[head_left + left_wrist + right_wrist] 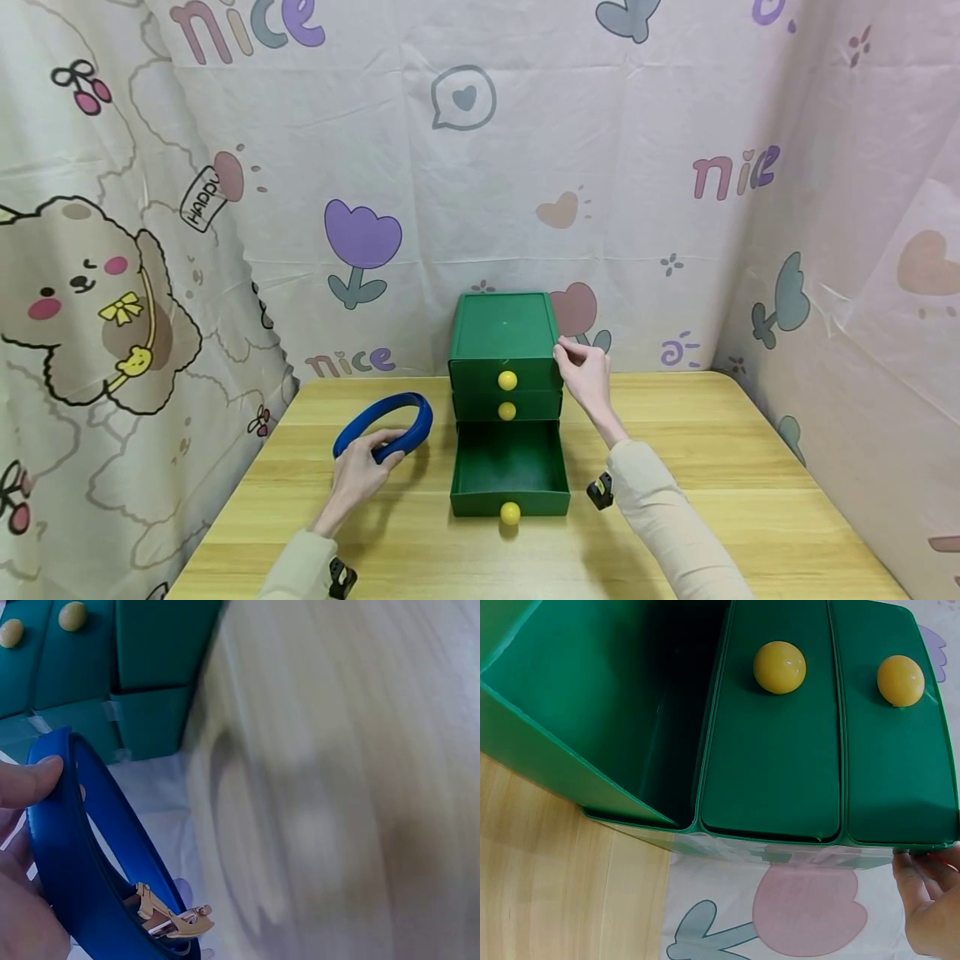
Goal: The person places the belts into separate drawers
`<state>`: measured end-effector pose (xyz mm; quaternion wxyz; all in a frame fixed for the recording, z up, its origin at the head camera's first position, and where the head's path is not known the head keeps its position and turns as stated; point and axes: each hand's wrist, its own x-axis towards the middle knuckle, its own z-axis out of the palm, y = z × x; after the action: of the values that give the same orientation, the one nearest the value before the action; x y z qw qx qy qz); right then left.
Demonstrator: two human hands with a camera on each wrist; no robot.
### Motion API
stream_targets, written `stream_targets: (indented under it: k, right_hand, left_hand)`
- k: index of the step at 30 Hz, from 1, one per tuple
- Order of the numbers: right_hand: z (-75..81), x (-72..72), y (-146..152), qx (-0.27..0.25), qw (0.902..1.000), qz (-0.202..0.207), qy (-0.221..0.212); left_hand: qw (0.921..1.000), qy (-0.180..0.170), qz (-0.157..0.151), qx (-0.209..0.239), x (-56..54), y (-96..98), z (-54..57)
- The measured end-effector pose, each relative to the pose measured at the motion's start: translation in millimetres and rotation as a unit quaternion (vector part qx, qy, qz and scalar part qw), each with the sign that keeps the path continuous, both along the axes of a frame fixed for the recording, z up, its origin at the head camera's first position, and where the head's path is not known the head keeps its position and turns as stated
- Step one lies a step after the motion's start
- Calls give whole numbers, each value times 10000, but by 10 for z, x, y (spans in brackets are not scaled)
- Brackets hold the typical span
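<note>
My left hand (358, 473) grips a coiled blue belt (421, 423), held above the table left of a green drawer cabinet (504, 327). The left wrist view shows the thumb pressing on the belt's outer side and a gold buckle (174, 918) at its lower end. Three drawers with round yellow knobs make up the cabinet. Its bottom drawer (480, 504) is pulled out, with a bare green inside; the upper two are closed. My right hand (588, 379) rests its fingertips against the cabinet's upper right side, also seen in the right wrist view.
The cabinet stands near the back edge of a light wooden table (690, 483). A patterned cloth (480, 183) hangs behind the table and along both sides. Dark wrist cameras sit at each sleeve.
</note>
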<state>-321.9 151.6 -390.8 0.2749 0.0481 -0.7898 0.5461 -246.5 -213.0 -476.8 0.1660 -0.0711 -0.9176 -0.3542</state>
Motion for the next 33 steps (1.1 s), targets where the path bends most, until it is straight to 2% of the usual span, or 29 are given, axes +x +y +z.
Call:
stream_targets:
  k: [7, 13, 22, 26, 33]
  right_hand:
    - [1, 2, 1, 25, 10000, -27, -43]
    - [7, 7, -1, 62, 9999, -51, -91]
    - [9, 13, 2, 12, 10000, -5, -87]
    - [9, 17, -4, -60, 9999, 34, -106]
    - [13, 16, -7, -84, 9999, 39, -128]
  left_hand:
    - [9995, 64, -300, -6, 58, 59, 127]
    - [9984, -48, -545, -104, 112, 94, 246]
    - [9949, -149, -975, -202, 146, 100, 355]
    - [9923, -266, -1182, -238, 188, 120, 427]
    - [9835, -361, -1720, -434, 266, 195, 551]
